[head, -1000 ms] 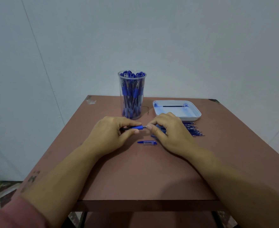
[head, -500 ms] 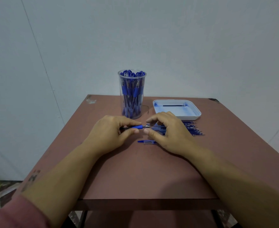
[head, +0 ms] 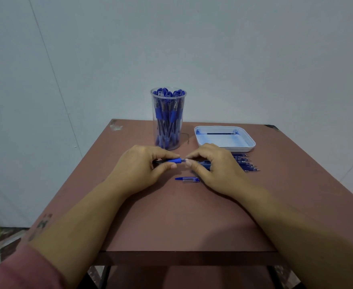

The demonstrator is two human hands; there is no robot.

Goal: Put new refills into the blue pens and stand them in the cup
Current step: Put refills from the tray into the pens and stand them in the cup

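My left hand (head: 138,167) grips a blue pen (head: 174,160) lying level, its blue grip end pointing right. The thumb and forefinger of my right hand (head: 215,165) pinch at the pen's tip; the small part between them is hidden. A blue pen cap (head: 187,179) lies on the table just in front of both hands. Behind my hands stands a clear cup (head: 168,118) full of blue pens. A row of several blue refills (head: 245,162) lies to the right, partly under my right hand.
A white tray (head: 224,138) holding one dark refill sits at the back right of the brown table (head: 181,215). A grey wall rises behind the table's far edge. The table's front edge is near my forearms.
My right fingertips have closed in on the pen's tip again after parting slightly. The left hand and the cap have hardly moved.
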